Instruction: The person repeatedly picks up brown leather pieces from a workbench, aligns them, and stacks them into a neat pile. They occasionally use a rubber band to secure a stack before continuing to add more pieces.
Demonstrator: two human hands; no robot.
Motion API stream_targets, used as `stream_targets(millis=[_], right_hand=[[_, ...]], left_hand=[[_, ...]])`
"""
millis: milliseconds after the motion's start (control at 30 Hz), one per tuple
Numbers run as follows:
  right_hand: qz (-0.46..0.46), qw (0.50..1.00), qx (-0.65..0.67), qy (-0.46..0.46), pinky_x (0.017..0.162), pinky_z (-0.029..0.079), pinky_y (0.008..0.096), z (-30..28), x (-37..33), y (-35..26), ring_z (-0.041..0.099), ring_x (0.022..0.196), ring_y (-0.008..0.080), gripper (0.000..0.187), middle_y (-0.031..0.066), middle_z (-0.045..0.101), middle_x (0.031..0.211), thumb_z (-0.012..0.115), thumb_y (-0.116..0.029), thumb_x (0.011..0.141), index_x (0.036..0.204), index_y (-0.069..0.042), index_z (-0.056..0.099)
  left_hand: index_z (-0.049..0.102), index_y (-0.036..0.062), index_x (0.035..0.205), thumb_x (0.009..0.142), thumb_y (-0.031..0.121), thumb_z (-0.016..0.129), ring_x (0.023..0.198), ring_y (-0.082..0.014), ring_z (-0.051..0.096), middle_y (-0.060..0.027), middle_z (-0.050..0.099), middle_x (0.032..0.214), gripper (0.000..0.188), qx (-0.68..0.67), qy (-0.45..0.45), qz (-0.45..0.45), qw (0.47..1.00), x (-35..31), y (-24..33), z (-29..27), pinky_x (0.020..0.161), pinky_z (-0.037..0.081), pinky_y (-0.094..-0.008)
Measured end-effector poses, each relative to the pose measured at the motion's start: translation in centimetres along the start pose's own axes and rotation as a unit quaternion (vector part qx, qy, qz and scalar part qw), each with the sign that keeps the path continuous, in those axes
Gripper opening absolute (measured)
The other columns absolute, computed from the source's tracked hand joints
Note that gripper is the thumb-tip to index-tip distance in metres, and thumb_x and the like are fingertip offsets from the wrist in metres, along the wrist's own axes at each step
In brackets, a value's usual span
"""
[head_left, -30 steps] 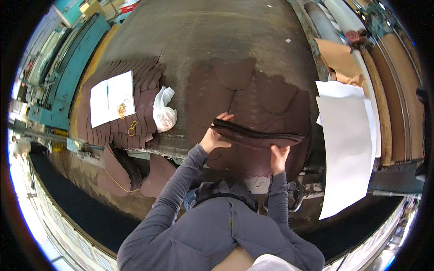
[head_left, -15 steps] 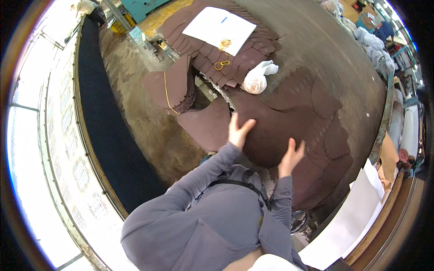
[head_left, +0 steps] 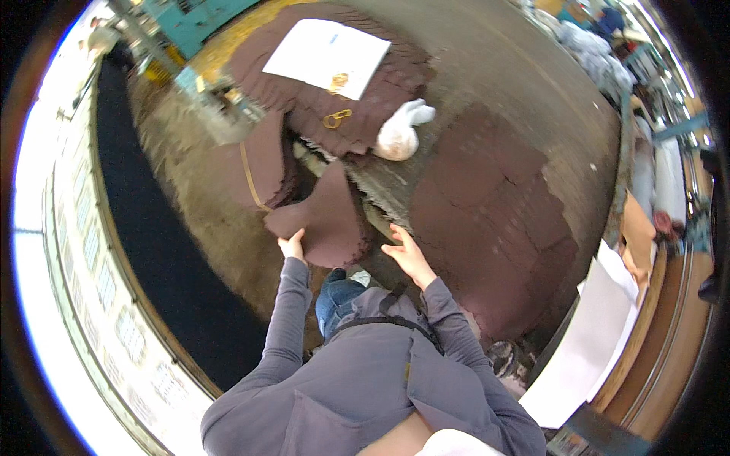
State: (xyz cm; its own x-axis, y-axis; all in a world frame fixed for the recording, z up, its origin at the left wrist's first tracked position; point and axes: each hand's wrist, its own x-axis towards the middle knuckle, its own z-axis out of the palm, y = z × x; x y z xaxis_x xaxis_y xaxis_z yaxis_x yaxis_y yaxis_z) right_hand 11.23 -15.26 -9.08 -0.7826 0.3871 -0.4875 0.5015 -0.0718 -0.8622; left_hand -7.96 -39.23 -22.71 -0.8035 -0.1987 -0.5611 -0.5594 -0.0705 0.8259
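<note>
A thick brown stack of cut sheet pieces [head_left: 325,220] with a curved outline lies just in front of me. My left hand [head_left: 293,246] grips its near left edge. To the right of that stack my right hand [head_left: 411,257] is open, fingers apart, with nothing in it. Behind the left hand lies another brown stack [head_left: 262,163] with a yellow band [head_left: 249,176] round it. A broad spread of brown pieces [head_left: 487,228] lies to the right of my right hand.
Farther off, white paper sheets [head_left: 323,57] and yellow bands [head_left: 337,118] rest on overlapping brown pieces [head_left: 258,64]. A knotted white plastic bag [head_left: 399,137] sits beside them. Large white sheets [head_left: 582,342] stand at the right; a long dark strip [head_left: 163,220] runs along the left.
Both hands have moved left, the left one onto the near stack's edge. The brown material between my hands is no longer there, and a gap shows beside the right-hand spread. The view has shifted.
</note>
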Motion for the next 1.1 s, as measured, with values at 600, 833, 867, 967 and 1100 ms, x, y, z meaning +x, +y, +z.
stream_targets(millis=[600,833,867,967,1100], right_hand=[[-0.053,0.678,0.659,0.322,0.099,0.041,0.0357,-31.9,3.8,9.9,0.05,0.114,0.0249,0.042,0.0135,0.052,0.125,0.057,-0.026,0.09,0.123,-0.002,0.047],[0.06,0.781,0.306,0.541,0.084,0.045,0.0305,-41.9,15.7,9.0,0.057,0.096,0.0164,0.068,0.0096,0.059,0.113,0.073,-0.029,0.078,0.131,0.001,0.044],[0.09,0.791,0.233,0.558,0.09,0.04,0.0351,-42.4,17.3,8.2,0.053,0.104,0.0201,0.069,0.0097,0.058,0.116,0.073,-0.032,0.076,0.131,-0.001,0.045],[0.187,0.796,0.024,0.576,0.101,0.032,0.045,-42.8,20.5,6.6,0.043,0.119,0.0283,0.071,0.0099,0.057,0.123,0.075,-0.038,0.071,0.129,-0.005,0.05],[0.179,0.807,-0.036,0.562,0.094,0.038,0.0403,-42.4,21.3,5.2,0.049,0.113,0.0303,0.047,0.0134,0.058,0.12,0.072,-0.028,0.076,0.114,-0.003,0.059]], left_hand=[[0.03,0.0039,0.141,0.082,0.019,0.065,0.128,-0.0276,0.036,-0.015,0.035,0.143,0.071,0.205,-0.32,-0.225,0.897,-13.4,-3.0,36.7,0.103,0.032,-0.0405],[0.053,0.0013,0.123,0.067,0.022,0.074,0.114,-0.0317,0.051,-0.0197,0.044,0.133,0.063,0.337,-0.182,-0.016,0.924,-9.9,-6.8,42.6,0.096,0.041,-0.0381],[0.055,0.0028,0.12,0.066,0.024,0.075,0.112,-0.033,0.051,-0.0206,0.049,0.127,0.062,0.286,-0.194,-0.004,0.938,-8.5,-7.7,42.7,0.096,0.041,-0.038],[0.057,0.0032,0.117,0.064,0.027,0.076,0.114,-0.0333,0.049,-0.0206,0.051,0.122,0.061,0.338,-0.268,0.023,0.902,-7.8,-7.9,43.4,0.097,0.039,-0.0385],[0.05,-0.0054,0.124,0.068,0.021,0.076,0.123,-0.0298,0.041,-0.0199,0.041,0.134,0.067,0.466,-0.173,0.058,0.866,-14.3,-3.2,45.5,0.101,0.035,-0.0369]])
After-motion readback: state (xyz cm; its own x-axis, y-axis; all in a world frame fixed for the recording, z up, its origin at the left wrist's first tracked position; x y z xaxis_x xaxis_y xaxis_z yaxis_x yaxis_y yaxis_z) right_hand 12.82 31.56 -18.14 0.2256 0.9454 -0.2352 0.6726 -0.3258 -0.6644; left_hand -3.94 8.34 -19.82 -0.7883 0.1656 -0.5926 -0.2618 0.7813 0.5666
